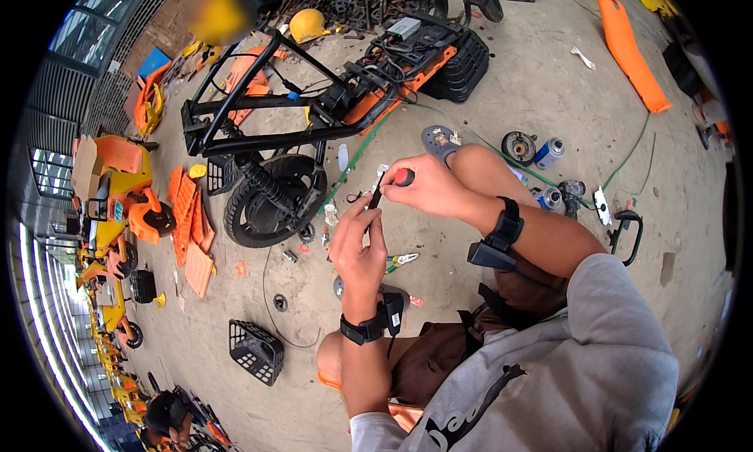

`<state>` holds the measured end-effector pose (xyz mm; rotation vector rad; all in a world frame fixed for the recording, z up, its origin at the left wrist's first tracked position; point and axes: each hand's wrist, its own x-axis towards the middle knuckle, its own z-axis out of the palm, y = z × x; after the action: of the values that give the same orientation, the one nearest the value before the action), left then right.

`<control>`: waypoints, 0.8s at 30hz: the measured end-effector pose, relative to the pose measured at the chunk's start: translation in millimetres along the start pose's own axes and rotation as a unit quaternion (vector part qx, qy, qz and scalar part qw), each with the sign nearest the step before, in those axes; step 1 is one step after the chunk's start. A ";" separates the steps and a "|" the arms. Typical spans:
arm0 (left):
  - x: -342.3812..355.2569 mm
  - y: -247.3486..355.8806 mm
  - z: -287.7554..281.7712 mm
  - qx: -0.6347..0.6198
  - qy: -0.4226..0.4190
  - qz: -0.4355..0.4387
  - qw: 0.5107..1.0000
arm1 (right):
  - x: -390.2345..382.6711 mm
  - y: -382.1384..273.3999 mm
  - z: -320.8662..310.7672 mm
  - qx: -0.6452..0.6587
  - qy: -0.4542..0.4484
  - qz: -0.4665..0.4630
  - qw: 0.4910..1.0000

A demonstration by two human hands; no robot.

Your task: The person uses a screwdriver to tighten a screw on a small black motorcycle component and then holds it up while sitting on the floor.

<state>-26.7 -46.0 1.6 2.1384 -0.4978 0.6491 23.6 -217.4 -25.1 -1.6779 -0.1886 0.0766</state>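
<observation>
My right hand (427, 187) is closed around a tool with a round red end (404, 177), probably a screwdriver handle; its tip is hidden. Pinched in the fingers of my left hand (359, 244) is a small dark, narrow part (375, 198), which meets the right fingertips. A small white piece (382, 170) shows just beyond them, and I cannot make out whether it is joined to the dark part. On the floor below the hands lie pliers (403, 259) with yellow-green handles, close to my left wrist.
Ahead lies a stripped black scooter frame (259, 138) with its wheel (274, 201). Spray cans (549, 153) and a round metal part (518, 147) stand to the right. A black plastic basket (256, 351), orange panels (188, 220) and a sprocket (280, 302) lie at left. Parked yellow scooters (118, 185) line the far left.
</observation>
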 end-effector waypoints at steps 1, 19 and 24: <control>-0.1 0.2 -0.3 -0.001 0.000 0.000 1.000 | 0.3 -3.0 -1.0 0.041 -0.016 0.043 0.998; 1.7 1.4 -2.9 0.003 0.001 0.000 1.000 | 1.6 0.2 0.7 0.054 -0.014 0.040 0.998; 0.0 -3.0 -1.7 0.008 -0.003 0.015 1.000 | -0.4 2.4 0.9 -0.076 0.018 -0.050 0.996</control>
<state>-25.5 -42.8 0.8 2.1515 -0.5303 0.6661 23.2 -216.9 -27.7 -1.8166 -0.2564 -0.0454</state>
